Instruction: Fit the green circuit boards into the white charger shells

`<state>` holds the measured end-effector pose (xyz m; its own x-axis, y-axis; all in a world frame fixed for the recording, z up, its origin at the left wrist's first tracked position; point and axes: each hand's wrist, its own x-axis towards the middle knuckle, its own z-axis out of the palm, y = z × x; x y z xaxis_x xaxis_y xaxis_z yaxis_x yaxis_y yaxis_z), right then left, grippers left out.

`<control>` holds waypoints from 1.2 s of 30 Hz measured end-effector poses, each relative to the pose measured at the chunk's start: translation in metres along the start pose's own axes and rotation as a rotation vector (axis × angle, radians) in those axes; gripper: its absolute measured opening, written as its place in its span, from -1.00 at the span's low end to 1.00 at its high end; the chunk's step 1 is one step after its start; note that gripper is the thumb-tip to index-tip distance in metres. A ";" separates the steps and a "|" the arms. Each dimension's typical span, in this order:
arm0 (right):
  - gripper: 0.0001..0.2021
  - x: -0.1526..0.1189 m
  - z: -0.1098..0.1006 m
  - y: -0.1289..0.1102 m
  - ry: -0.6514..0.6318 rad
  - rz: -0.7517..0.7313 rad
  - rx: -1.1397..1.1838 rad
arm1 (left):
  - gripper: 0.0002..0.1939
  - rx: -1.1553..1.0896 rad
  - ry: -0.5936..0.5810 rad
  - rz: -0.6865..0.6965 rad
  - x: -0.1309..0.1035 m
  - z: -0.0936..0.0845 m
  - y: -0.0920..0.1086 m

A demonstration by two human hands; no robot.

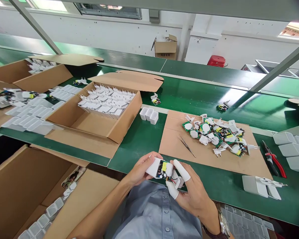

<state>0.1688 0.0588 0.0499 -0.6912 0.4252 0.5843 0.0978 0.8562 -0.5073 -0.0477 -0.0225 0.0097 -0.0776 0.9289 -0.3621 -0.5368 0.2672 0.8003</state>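
Note:
My left hand point(143, 167) is closed around a white charger housing point(153, 167) in front of my shirt. A circuit board point(161, 168) with black parts and a yellow-taped piece sits partly in the housing's open end. My right hand point(189, 186), with white covers on thumb and forefinger, grips the board's other end. There a white plug cap point(178, 181) hangs on red and black wires. Beyond my hands, a pile of circuit boards with plug caps point(216, 132) lies on a cardboard sheet point(171, 132), with tweezers point(186, 146) beside it.
An open carton point(129, 122) of white chargers stands left, near three empty housings point(149, 115). Red-handled pliers point(274, 159) and stacked housings point(294, 149) are at right. Closer in lies a white housing with a plug cap point(259, 186). A box of housings point(77, 196) stands below the bench's left edge.

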 end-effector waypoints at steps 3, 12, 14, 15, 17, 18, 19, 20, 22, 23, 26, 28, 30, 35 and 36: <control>-0.25 0.002 0.000 -0.002 -0.004 -0.003 -0.028 | -0.26 0.019 0.001 0.003 0.000 -0.001 0.000; -0.29 0.008 -0.001 -0.009 -0.031 -0.021 -0.098 | -0.27 0.069 -0.010 0.016 -0.002 -0.001 0.006; -0.29 0.008 -0.002 -0.009 -0.027 -0.032 -0.097 | -0.27 0.073 -0.012 0.022 -0.002 -0.001 0.007; -0.29 0.008 -0.002 -0.009 -0.026 -0.036 -0.098 | -0.27 0.075 -0.013 0.025 -0.002 -0.001 0.008; -0.27 0.008 -0.002 -0.008 -0.030 -0.042 -0.098 | -0.27 0.077 -0.017 0.030 -0.003 0.000 0.009; -0.27 0.008 -0.003 -0.008 -0.033 -0.045 -0.100 | -0.27 0.078 -0.019 0.032 -0.003 0.000 0.009; -0.26 0.008 -0.003 -0.008 -0.038 -0.046 -0.103 | -0.27 0.079 -0.021 0.033 -0.003 0.001 0.010; -0.26 0.008 -0.003 -0.008 -0.044 -0.047 -0.107 | -0.27 0.078 -0.022 0.034 -0.003 0.001 0.010; -0.25 0.008 -0.002 -0.009 -0.046 -0.050 -0.115 | -0.28 0.076 -0.023 0.034 -0.004 0.002 0.010; -0.25 0.008 -0.002 -0.009 -0.045 -0.050 -0.116 | -0.28 0.074 -0.022 0.034 -0.004 0.002 0.010; -0.24 0.008 0.000 -0.009 -0.051 -0.046 -0.118 | -0.28 0.068 -0.025 0.024 -0.004 0.003 0.007; -0.24 0.008 -0.001 -0.009 -0.070 -0.051 -0.093 | -0.27 0.059 -0.031 0.009 -0.004 0.005 0.005; -0.32 0.009 -0.005 -0.008 -0.110 -0.033 0.023 | -0.24 0.040 -0.037 -0.013 -0.004 0.007 0.002; -0.46 0.005 -0.009 0.003 -0.072 0.018 0.207 | -0.19 -0.190 -0.116 -0.229 -0.004 0.009 -0.012; -0.45 0.003 -0.006 0.006 -0.078 -0.025 0.197 | -0.21 -0.222 -0.153 -0.293 -0.004 0.010 -0.017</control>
<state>0.1718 0.0671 0.0527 -0.7458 0.3738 0.5515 -0.0568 0.7891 -0.6116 -0.0296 -0.0279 0.0026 0.2230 0.8534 -0.4711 -0.6874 0.4804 0.5447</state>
